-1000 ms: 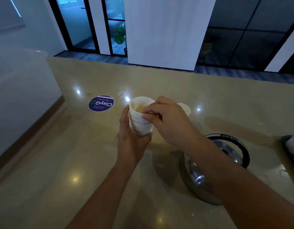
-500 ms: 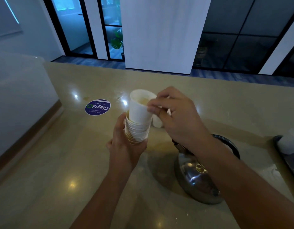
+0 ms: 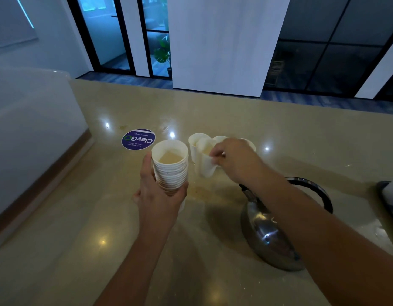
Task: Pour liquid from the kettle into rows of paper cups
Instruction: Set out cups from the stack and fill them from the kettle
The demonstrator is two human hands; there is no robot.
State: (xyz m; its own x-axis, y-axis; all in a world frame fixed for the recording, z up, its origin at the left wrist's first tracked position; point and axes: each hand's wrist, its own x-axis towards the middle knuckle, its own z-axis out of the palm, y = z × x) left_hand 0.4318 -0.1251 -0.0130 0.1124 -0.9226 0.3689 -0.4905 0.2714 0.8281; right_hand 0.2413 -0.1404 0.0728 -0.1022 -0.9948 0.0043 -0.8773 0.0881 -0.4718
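Cups (image 3: 170,166) stacked in the left hand's (image 3: 160,195) grip; right hand (image 3: 235,160) pinches a blurred single cup (image 3: 205,164) over the bench (image 3: 58,250), forearm partly hiding the kettle (image 3: 268,235).

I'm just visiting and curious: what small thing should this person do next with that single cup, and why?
Probably set the single cup down beside the other cups on the counter and let go. The right hand pinches it just above the surface, the left hand holds the stack, and the kettle stands untouched.
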